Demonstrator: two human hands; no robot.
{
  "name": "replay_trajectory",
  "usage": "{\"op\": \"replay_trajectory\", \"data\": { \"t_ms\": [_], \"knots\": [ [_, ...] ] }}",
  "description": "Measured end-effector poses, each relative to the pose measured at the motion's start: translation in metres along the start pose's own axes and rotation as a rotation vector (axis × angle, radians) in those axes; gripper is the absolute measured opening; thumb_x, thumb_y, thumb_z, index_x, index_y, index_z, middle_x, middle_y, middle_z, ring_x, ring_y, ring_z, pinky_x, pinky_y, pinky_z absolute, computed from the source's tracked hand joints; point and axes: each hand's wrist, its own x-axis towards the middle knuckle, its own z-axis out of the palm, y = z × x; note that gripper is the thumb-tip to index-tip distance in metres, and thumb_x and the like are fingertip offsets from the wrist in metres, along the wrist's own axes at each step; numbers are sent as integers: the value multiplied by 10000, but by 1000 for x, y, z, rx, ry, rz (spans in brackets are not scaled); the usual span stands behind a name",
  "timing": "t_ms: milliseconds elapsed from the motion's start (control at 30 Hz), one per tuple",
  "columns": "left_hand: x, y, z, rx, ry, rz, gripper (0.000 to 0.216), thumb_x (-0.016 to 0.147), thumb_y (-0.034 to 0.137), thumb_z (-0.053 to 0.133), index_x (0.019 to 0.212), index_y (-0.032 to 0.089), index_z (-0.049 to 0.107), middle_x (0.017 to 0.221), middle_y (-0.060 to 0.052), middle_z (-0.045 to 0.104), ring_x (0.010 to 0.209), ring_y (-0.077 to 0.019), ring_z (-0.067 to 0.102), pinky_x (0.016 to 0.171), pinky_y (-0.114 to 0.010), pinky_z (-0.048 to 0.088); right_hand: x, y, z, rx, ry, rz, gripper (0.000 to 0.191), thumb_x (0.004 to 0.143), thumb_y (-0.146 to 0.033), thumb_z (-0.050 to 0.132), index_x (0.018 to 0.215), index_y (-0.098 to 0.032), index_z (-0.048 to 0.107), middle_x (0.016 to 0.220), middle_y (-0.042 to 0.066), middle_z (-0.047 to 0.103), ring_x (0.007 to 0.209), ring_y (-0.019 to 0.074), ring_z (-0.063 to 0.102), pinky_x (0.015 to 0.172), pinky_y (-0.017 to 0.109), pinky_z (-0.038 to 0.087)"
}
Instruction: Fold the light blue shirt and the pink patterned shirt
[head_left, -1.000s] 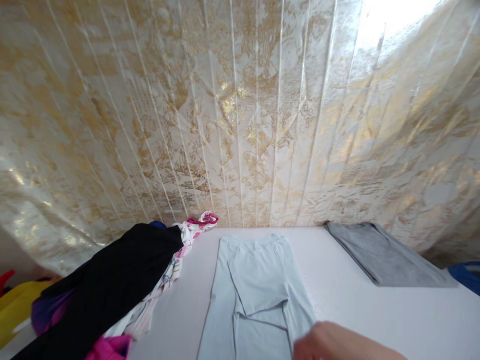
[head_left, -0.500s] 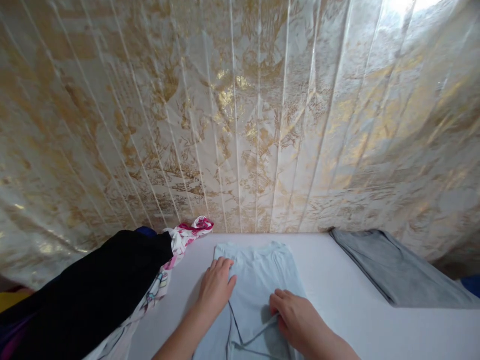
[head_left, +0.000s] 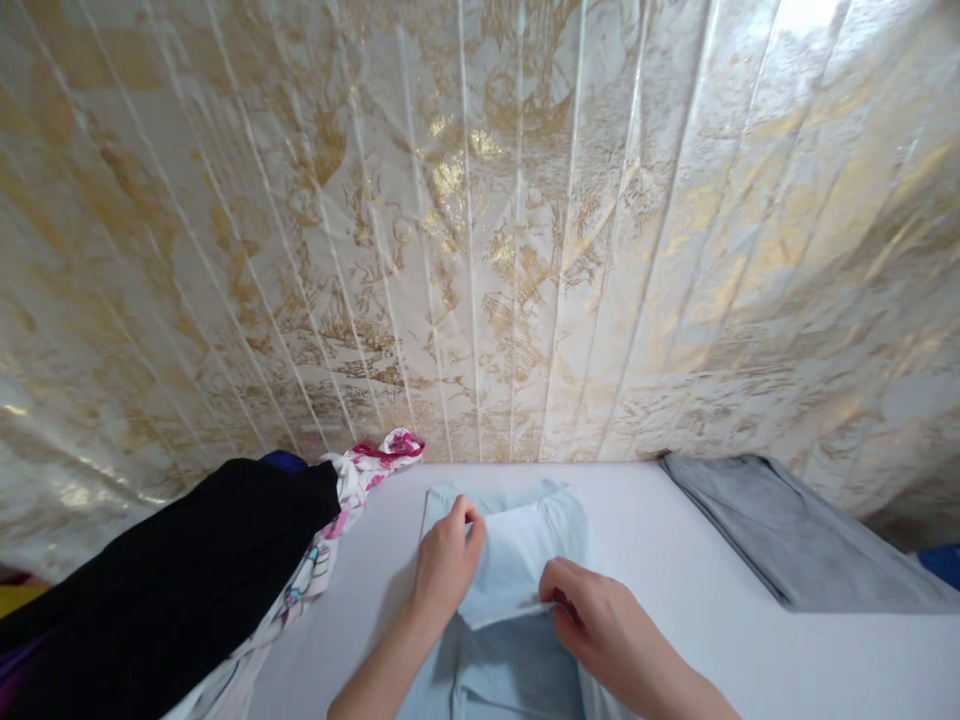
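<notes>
A light blue garment, which looks like a shirt, lies partly folded on the white table in front of me. A paler flap of it is turned over its middle. At the flap's upper left corner, my left hand pinches the cloth between thumb and fingers. Lower down on the right, my right hand is closed on the flap's lower edge. The fingertips of the right hand are partly hidden by its knuckles.
On the left, a black garment lies over a heap with a white and pink patterned cloth. A folded grey garment rests at the right. Behind the white table hangs a shiny gold-patterned sheet.
The flap of light blue cloth has been brought over the garment's middle. My left hand has gone from lying open on the cloth to pinching it; my right hand has shifted slightly upward.
</notes>
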Motion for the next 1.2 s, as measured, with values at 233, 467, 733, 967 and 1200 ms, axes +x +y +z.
{"op": "replay_trajectory", "data": {
  "t_ms": [233, 467, 733, 967, 1200],
  "knots": [
    [7, -7, -18, 14, -25, -97, 98, 939, 248, 471, 903, 237, 561, 847, 7, 690, 842, -177, 666, 668, -229, 391, -1, -2, -5, 181, -139, -55, 183, 759, -134, 520, 897, -227, 597, 888, -20, 652, 708, 120, 601, 652, 207, 410],
    [10, -24, 5, 128, -142, -142, 98, 912, 207, 550, 985, 252, 598, 929, -17, 719, 926, -199, 675, 700, -247, 396, 52, 89, -22, 22, 112, 58, 253, 818, -153, 459, 1010, -229, 607, 985, 21, 651, 739, 138, 616, 721, 255, 463],
    [12, -26, 4, 142, -159, -137, 112, 923, 216, 538, 1004, 263, 599, 952, -7, 723, 968, -186, 670, 719, -242, 404, 127, 143, -13, -81, 139, 195, 212, 802, -191, 565, 981, -200, 677, 849, 41, 634, 743, 166, 618, 714, 261, 439],
    [11, -29, 7, 129, -158, -132, 130, 919, 220, 532, 1018, 266, 604, 968, -10, 724, 970, -190, 670, 720, -250, 405, 139, 149, -17, -110, 86, 194, 50, 752, -185, 639, 777, -180, 682, 854, 45, 636, 761, 153, 616, 686, 222, 431],
    [11, -27, 5, 118, -135, -124, 128, 926, 225, 532, 1022, 276, 598, 961, 9, 721, 951, -177, 672, 720, -241, 406, 136, 151, -24, -170, 99, 180, 122, 780, -103, 569, 798, -183, 660, 883, 43, 638, 793, 146, 618, 692, 208, 410]
  ]
}}
